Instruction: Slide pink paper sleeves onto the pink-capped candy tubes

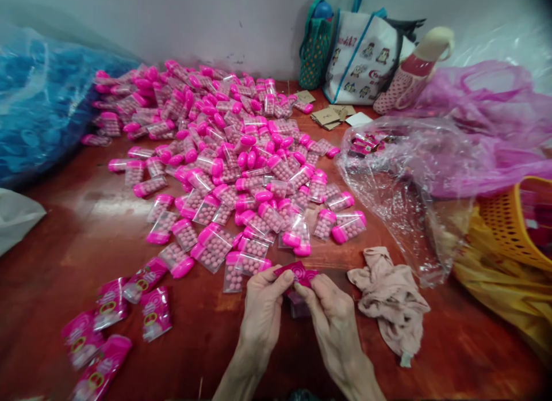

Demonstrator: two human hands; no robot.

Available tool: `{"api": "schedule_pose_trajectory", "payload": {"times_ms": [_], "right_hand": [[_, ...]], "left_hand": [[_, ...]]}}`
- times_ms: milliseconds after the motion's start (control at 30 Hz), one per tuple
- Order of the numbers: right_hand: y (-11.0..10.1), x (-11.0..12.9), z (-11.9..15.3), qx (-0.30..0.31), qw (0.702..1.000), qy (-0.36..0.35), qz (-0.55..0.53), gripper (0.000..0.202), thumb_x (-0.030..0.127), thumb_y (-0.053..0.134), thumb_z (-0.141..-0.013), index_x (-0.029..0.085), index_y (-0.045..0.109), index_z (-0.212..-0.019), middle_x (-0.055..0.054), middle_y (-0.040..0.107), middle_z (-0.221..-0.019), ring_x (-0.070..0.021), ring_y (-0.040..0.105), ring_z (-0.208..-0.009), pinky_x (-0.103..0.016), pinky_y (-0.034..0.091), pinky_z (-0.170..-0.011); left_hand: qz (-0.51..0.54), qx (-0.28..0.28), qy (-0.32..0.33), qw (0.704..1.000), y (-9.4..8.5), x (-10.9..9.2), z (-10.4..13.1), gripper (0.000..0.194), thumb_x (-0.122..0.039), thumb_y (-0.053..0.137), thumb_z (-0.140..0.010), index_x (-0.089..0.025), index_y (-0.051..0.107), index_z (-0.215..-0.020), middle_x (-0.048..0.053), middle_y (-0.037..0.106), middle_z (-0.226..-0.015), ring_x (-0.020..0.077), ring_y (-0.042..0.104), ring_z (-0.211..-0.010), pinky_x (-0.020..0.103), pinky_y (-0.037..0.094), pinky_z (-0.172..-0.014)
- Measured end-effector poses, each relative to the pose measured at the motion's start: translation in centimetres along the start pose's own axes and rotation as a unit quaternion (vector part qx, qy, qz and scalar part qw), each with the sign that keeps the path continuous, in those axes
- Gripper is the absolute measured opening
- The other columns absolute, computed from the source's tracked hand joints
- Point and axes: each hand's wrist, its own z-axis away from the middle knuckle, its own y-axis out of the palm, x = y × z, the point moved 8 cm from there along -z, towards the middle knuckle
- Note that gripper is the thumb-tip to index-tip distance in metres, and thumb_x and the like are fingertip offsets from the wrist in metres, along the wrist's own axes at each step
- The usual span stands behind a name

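While the left hand [264,303] and the right hand [333,310] each pinch a side of it between thumb and fingers, one magenta sleeve [297,272] sits between the two, just in front of the heaped boxes [215,247]. Below it, partly hidden: one clear piece [301,308], perhaps a box; whether the sleeve goes around it cannot be told. Risks, as judged: sleeve may crease or split if pulled unevenly; clear piece may slip if the pinch slackens; a knock from a wrist could scatter the nearest boxes. Containers: boxes, many, clear, pink-capped, holding pale pink beads [235,281]; wrapped packs [111,304], five, at left, contents mostly covered; clear bag [414,188], one, magenta pieces [368,143] inside; yellow basket [498,214], one, right edge, contents too blurred to name; blue bag [34,113], one, far left, bulky, contents unidentifiable; teal holder [315,58], one, around a blue-topped bottle [322,10]; white tote [360,50], one, contents unseen; net pouch [399,90], one, around a capped bottle [431,47]. Also: cloth [394,306], one, crumpled, beside the right hand.
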Motion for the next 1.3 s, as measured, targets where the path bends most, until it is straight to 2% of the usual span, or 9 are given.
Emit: {"api": "schedule_pose_trajectory", "payload": {"times_ms": [167, 267, 400, 667, 800, 1000, 1167, 1233, 1300], "right_hand": [[0.0, 0.6, -0.2, 0.004, 0.999, -0.031, 0.022, 0.025, 0.016, 0.041, -0.089, 0.017, 0.053, -0.068, -0.001, 0.050, -0.062, -0.0138, 0.048, -0.057, -0.024, 0.035, -0.052], [0.4, 0.1, -0.3, 0.031, 0.999, 0.014, -0.016, 0.014, 0.019, 0.051, -0.086, 0.017, 0.057, -0.073, -0.001, 0.056, -0.067, -0.0144, 0.051, -0.060, -0.023, 0.039, -0.055], [0.5, -0.6, -0.4, 0.012, 0.998, 0.048, -0.026, 0.010, 0.014, 0.059, -0.080, 0.017, 0.058, -0.070, 0.000, 0.056, -0.066, -0.0136, 0.051, -0.060, -0.023, 0.039, -0.056], [0.9, 0.9, -0.2, 0.004, 0.997, -0.066, 0.035, 0.025, 0.009, 0.045, -0.086, 0.018, 0.053, -0.064, 0.000, 0.051, -0.062, -0.0138, 0.048, -0.058, -0.024, 0.038, -0.055], [1.1, 1.4, -0.1, 0.035, 0.998, -0.052, 0.024, 0.027, 0.012, 0.042, -0.088, 0.019, 0.052, -0.063, 0.001, 0.050, -0.059, -0.0126, 0.047, -0.054, -0.023, 0.037, -0.052], [1.2, 0.2, 0.2, 0.044, 0.996, 0.059, -0.048, 0.019, 0.017, 0.047, -0.088, 0.019, 0.058, -0.074, 0.000, 0.060, -0.067, -0.0121, 0.054, -0.059, -0.021, 0.041, -0.056], [1.4, 0.5, -0.1, 0.051, 0.998, 0.029, -0.023, 0.026, 0.021, 0.042, -0.091, 0.019, 0.058, -0.072, 0.000, 0.056, -0.067, -0.0121, 0.052, -0.058, -0.022, 0.040, -0.054], [1.5, 0.6, -0.3, 0.062, 0.998, 0.011, 0.008, 0.027, 0.021, 0.040, -0.092, 0.020, 0.057, -0.071, 0.000, 0.055, -0.066, -0.0129, 0.052, -0.058, -0.023, 0.039, -0.053], [1.5, 0.6, -0.4, 0.075, 0.997, -0.002, 0.029, 0.028, 0.021, 0.037, -0.093, 0.021, 0.058, -0.073, -0.001, 0.055, -0.065, -0.0139, 0.052, -0.058, -0.024, 0.039, -0.052]], "left_hand": [[0.018, 0.001, -0.013, 1.000, 0.2, -0.1, -0.2, 0.010, -0.016, 0.077, -0.058, -0.013, 0.070, -0.063, 0.001, 0.065, -0.055, 0.0104, 0.058, -0.058, 0.021, 0.047, -0.062], [0.020, 0.012, -0.025, 0.999, 0.2, -0.4, -0.1, 0.009, -0.016, 0.076, -0.059, -0.012, 0.070, -0.065, 0.002, 0.065, -0.056, 0.0105, 0.057, -0.056, 0.022, 0.047, -0.059], [0.021, 0.022, -0.025, 0.999, 0.1, -0.6, 0.1, 0.010, -0.014, 0.076, -0.060, -0.011, 0.070, -0.067, 0.002, 0.067, -0.062, 0.0089, 0.056, -0.056, 0.019, 0.046, -0.058], [0.020, 0.020, -0.032, 0.999, -0.3, -0.3, -0.1, 0.013, -0.016, 0.077, -0.057, -0.010, 0.068, -0.065, 0.001, 0.063, -0.057, 0.0083, 0.053, -0.051, 0.019, 0.043, -0.051], [0.019, -0.001, -0.026, 0.999, -0.8, -0.3, -0.3, 0.018, -0.014, 0.078, -0.051, -0.010, 0.063, -0.060, 0.001, 0.061, -0.056, 0.0083, 0.050, -0.048, 0.019, 0.040, -0.046], [0.004, -0.011, 0.018, 1.000, -0.5, -0.8, -0.2, 0.016, -0.013, 0.074, -0.059, -0.014, 0.058, -0.063, -0.002, 0.059, -0.058, 0.0076, 0.050, -0.053, 0.018, 0.040, -0.050], [-0.069, -0.022, 0.087, 0.994, -1.0, -2.4, 0.4, 0.023, -0.010, 0.072, -0.064, -0.019, 0.060, -0.082, -0.004, 0.062, -0.067, 0.0082, 0.055, -0.060, 0.017, 0.043, -0.057], [-0.146, -0.028, 0.153, 0.977, -1.2, -3.9, 0.7, 0.035, -0.010, 0.073, -0.063, -0.021, 0.060, -0.094, -0.001, 0.065, -0.079, 0.0116, 0.059, -0.072, 0.021, 0.046, -0.066], [-0.218, -0.007, 0.213, 0.953, -0.9, -5.2, 1.1, 0.032, -0.010, 0.073, -0.062, -0.021, 0.062, -0.090, 0.002, 0.064, -0.088, 0.0161, 0.060, -0.082, 0.026, 0.047, -0.073]]}}
